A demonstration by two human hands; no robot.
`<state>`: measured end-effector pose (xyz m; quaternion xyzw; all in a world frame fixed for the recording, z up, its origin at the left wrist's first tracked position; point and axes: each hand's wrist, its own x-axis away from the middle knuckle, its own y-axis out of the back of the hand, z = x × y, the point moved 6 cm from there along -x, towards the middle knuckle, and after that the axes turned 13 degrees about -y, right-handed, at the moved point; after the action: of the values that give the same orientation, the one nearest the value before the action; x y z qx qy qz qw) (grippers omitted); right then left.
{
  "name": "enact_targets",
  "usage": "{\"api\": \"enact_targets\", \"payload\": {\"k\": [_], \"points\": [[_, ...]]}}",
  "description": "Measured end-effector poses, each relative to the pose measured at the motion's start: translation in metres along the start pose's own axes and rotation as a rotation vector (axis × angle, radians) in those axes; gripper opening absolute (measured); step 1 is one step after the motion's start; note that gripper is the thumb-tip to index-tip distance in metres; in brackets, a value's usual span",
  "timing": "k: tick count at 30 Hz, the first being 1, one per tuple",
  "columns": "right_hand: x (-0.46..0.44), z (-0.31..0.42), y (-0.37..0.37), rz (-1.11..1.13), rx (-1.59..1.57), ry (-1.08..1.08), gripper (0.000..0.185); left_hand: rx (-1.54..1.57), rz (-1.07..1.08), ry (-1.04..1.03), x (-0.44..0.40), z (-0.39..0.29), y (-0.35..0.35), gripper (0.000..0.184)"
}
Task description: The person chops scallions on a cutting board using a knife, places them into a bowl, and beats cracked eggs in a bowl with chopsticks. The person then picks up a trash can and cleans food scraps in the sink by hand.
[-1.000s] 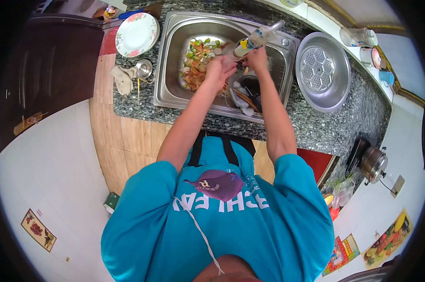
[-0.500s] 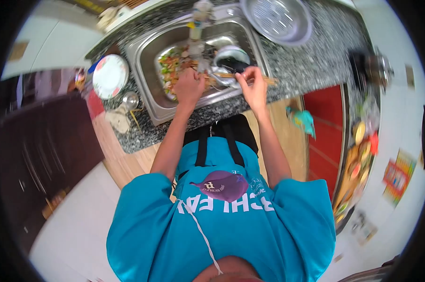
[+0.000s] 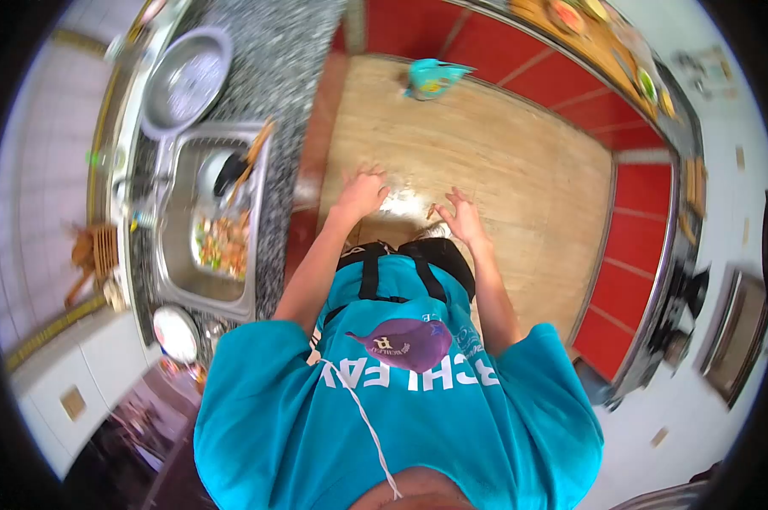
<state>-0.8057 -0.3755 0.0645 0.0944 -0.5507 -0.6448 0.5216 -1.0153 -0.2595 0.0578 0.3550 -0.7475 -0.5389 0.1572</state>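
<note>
My left hand (image 3: 364, 190) is raised over the wooden floor (image 3: 520, 170), fingers spread, holding nothing. Level with it, my right hand (image 3: 461, 214) also hangs in the air with its fingers apart and nothing visible in them. To the left, the steel sink (image 3: 167, 212) holds chopped food scraps (image 3: 223, 244), a pale bowl (image 3: 212, 174) and a black item (image 3: 228, 174). Wooden chopsticks (image 3: 250, 161) lean across the sink's edge. Neither hand touches the sink or the things in it.
A grey basin (image 3: 187, 83) stands on the speckled counter (image 3: 278, 59) beyond the sink, and a white plate (image 3: 176, 334) lies nearer me. A teal bag (image 3: 435, 78) is on the floor by red cabinets (image 3: 639, 246). Cut food is on a board (image 3: 609, 47).
The view has swung right, away from the sink. Both hands have left the sink and now hang over the floor. The chopsticks that were by my right hand now rest at the sink's edge.
</note>
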Motion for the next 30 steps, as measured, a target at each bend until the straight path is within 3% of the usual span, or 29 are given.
{"api": "enact_targets", "payload": {"k": [1, 2, 3, 5, 6, 7, 8, 9, 11, 12, 14, 15, 17, 19, 21, 23, 25, 27, 28, 30], "points": [[-0.001, -0.029, 0.014, -0.072, -0.229, 0.079, 0.039, 0.221, 0.254, 0.016, -0.019, -0.018, -0.028, 0.043], [0.005, -0.049, 0.034, -0.064, -0.306, 0.061, 0.041, 0.25, 0.367, 0.023, -0.045, -0.046, -0.034, 0.042], [0.006, -0.075, 0.045, -0.159, -0.394, 0.065, 0.038, 0.238, 0.372, -0.039, -0.07, -0.074, -0.044, 0.042], [0.0, -0.134, 0.054, -0.022, -0.854, -0.133, 0.037, 0.382, 0.54, -0.029, -0.109, -0.123, -0.075, 0.039], [0.002, -0.153, 0.069, -0.088, -0.869, -0.167, 0.037, 0.369, 0.555, -0.088, -0.129, -0.139, -0.096, 0.039], [0.011, -0.178, 0.084, -0.151, -0.884, -0.202, 0.037, 0.563, 0.514, -0.087, -0.143, -0.155, -0.125, 0.037], [0.009, -0.209, 0.086, -0.276, -0.397, -0.133, 0.037, 0.765, 0.474, -0.077, -0.162, -0.174, -0.146, 0.036], [0.006, -0.234, 0.091, -0.378, -0.195, -0.071, 0.038, 0.759, 0.486, -0.122, -0.182, -0.194, -0.159, 0.036], [0.008, -0.269, 0.135, -0.341, -0.857, -0.229, 0.037, 0.252, 0.403, -0.323, -0.215, -0.227, -0.17, 0.035], [0.001, -0.288, 0.144, -0.352, -0.872, -0.241, 0.037, 0.245, 0.415, -0.34, -0.231, -0.246, -0.175, 0.035], [-0.022, -0.338, 0.158, -0.382, -1.355, -0.185, 0.034, 0.696, 0.386, -0.202, -0.266, -0.281, -0.18, 0.032], [-0.033, -0.358, 0.164, -0.394, -1.368, -0.195, 0.034, 0.69, 0.402, -0.214, -0.283, -0.298, -0.183, 0.032], [-0.057, -0.405, 0.171, -0.391, -0.784, -0.457, 0.032, 0.336, 0.602, -0.324, -0.311, -0.327, -0.203, 0.034], [-0.088, -0.45, 0.157, -0.351, -0.716, -0.491, 0.032, 0.282, 0.61, -0.406, -0.327, -0.315, -0.282, 0.033], [-0.113, -0.486, 0.148, -0.347, -0.838, -0.495, 0.03, 0.158, 0.71, -0.479, -0.338, -0.32, -0.331, 0.034], [-0.132, -0.51, 0.134, -0.042, -0.73, -0.614, 0.03, 0.189, 0.834, -0.504, -0.352, -0.344, -0.349, 0.034], [-0.15, -0.527, 0.122, -0.018, -0.46, -0.458, 0.036, 0.215, 0.965, -0.542, -0.393, -0.371, -0.365, 0.034], [-0.167, -0.545, 0.117, 0.294, -0.412, -0.526, 0.042, 0.313, 1.209, -0.554, -0.441, -0.399, -0.381, 0.036], [-0.175, -0.549, 0.142, 0.241, -0.368, -0.558, 0.043, 0.317, 1.214, -0.554, -0.467, -0.41, -0.389, 0.036], [-0.186, -0.566, 0.217, 0.149, -0.289, -0.619, 0.042, 0.36, 1.175, -0.784, -0.505, -0.438, -0.395, 0.038]]}}
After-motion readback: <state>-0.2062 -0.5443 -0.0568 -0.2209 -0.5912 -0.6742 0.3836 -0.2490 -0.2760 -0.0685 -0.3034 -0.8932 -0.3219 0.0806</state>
